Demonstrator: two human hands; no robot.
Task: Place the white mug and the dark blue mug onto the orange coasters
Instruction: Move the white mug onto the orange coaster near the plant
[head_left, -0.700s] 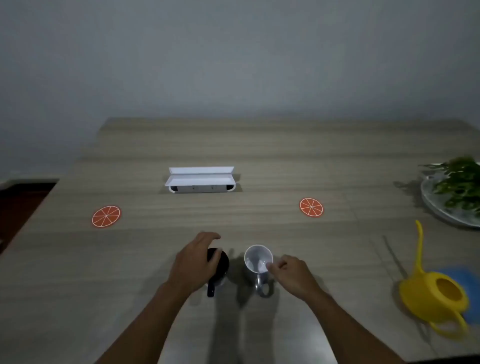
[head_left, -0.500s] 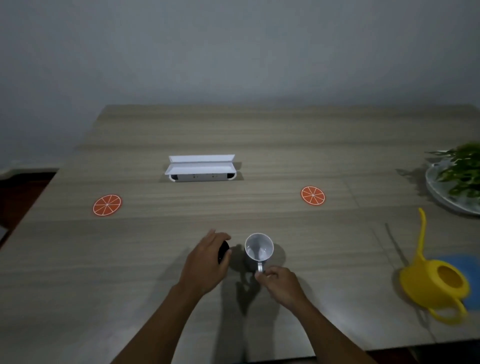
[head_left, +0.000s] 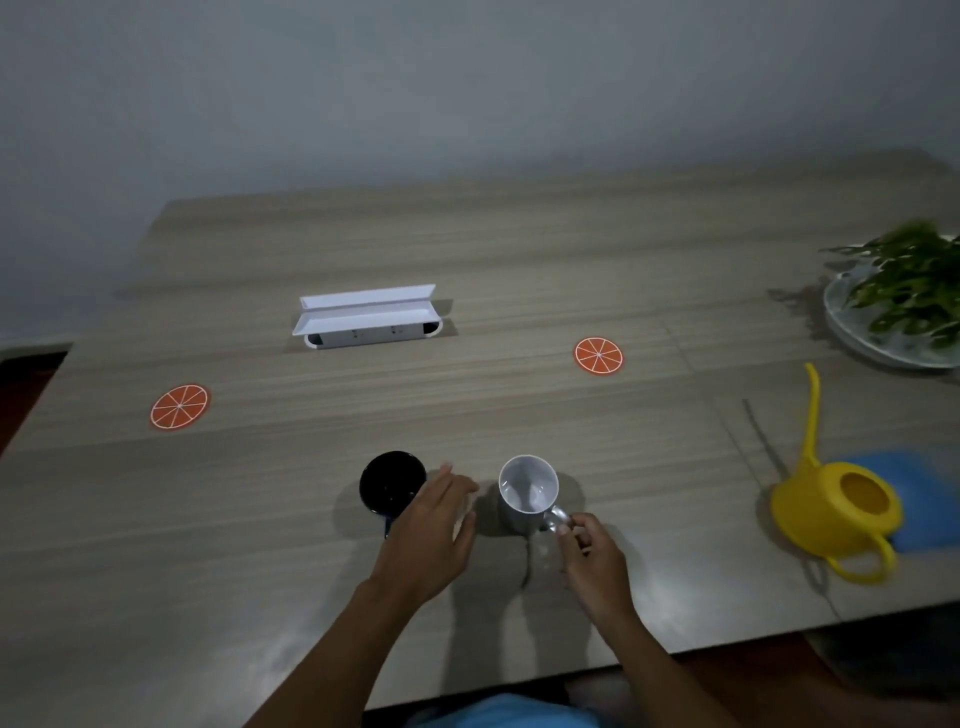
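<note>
Both mugs stand upright on the wooden table (head_left: 519, 249), near the person's edge, side by side with a gap between them. The dark blue mug (head_left: 392, 483) is on the left, its handle turned toward the person and mostly hidden. The white mug (head_left: 527, 491) is on the right, its handle pointing near and right.

The right hand (head_left: 592, 558) has its fingertips (head_left: 563, 530) pinched closed on the white mug's handle. The mug's base looks to be on the table, though the dim light makes that hard to judge.

The left hand (head_left: 434, 535) lies open and loose, fingers spread and stretched into the gap between the mugs. Its near side covers the lower right of the dark blue mug, but the fingers are not wrapped round it; I cannot tell whether the palm touches the mug.

Two orange coasters, printed like citrus slices, lie bare on the table, well apart from the mugs. The left coaster (head_left: 180, 407) is far to the left of the dark blue mug; the right coaster (head_left: 598, 355) is farther off and a little right of the white mug.

Between the coasters, farther back, sits a white socket box (head_left: 370, 319) with its lid raised. At the right edge are a yellow watering can (head_left: 836, 506) resting partly on a blue cloth (head_left: 919, 499), and farther back a plant (head_left: 909, 280) in a pale dish.
</note>
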